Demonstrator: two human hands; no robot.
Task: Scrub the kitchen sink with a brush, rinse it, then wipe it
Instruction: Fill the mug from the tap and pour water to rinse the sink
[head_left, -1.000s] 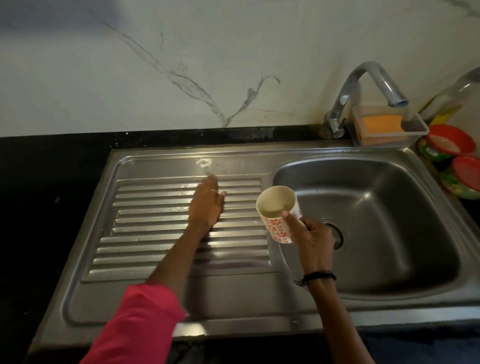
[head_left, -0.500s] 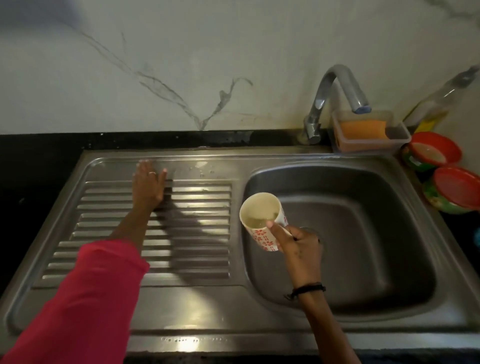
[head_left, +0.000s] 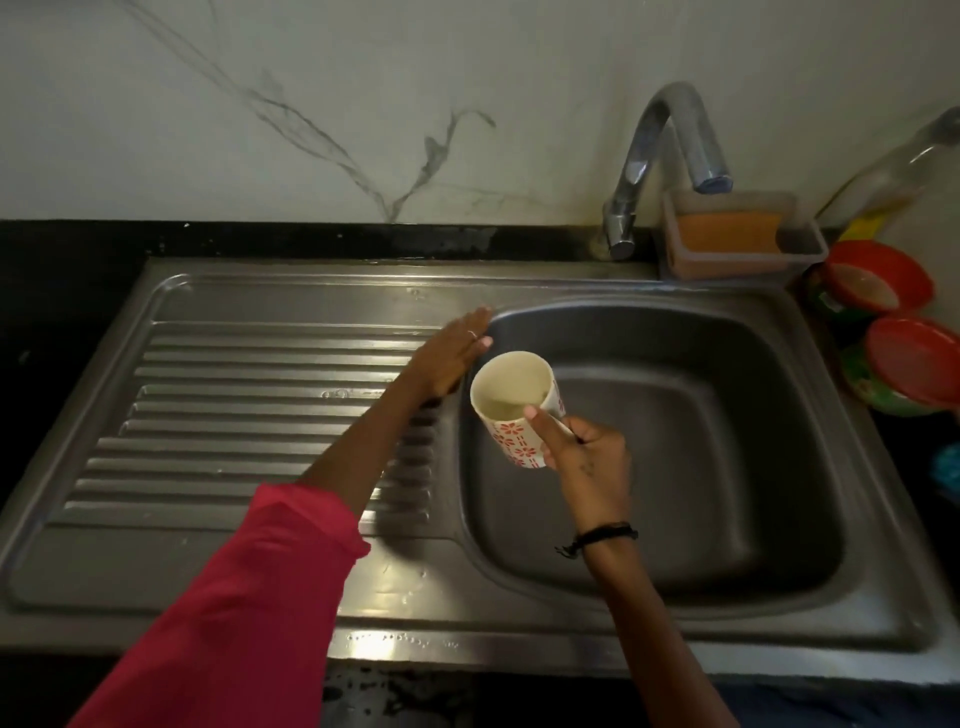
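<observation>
Holding a cup (head_left: 511, 415) over the sink basin (head_left: 727, 467) at the centre of the frame, your right hand (head_left: 587, 462) curls around its lower side, thumb laid along the outer wall near the rim and the other fingers wrapped behind where you cannot see them. The cup is white with a red flower pattern, tilted with its mouth toward the upper left, and a little cloudy liquid shows inside. A dark cord bracelet (head_left: 597, 540) circles that wrist.

Your left hand (head_left: 452, 358) lies flat just left of the cup, fingers straight and pressed together, palm down on the steel where the ribbed drainboard (head_left: 234, 415) meets the basin's upper left corner; the fingertips (head_left: 480, 317) reach the basin's rim. A thin ring sits on 1 finger, and a pink sleeve (head_left: 234, 613) covers the forearm toward the lower left.

At the upper right, the curved metal tap (head_left: 670, 150) arches over the basin's back edge. Just right of it stands a clear tray (head_left: 800, 249) holding an orange sponge (head_left: 727, 234). Farther right, at the frame's edge, 2 red-lidded containers (head_left: 904, 332) sit on the dark counter, with a bottle (head_left: 893, 176) leaning behind them.
</observation>
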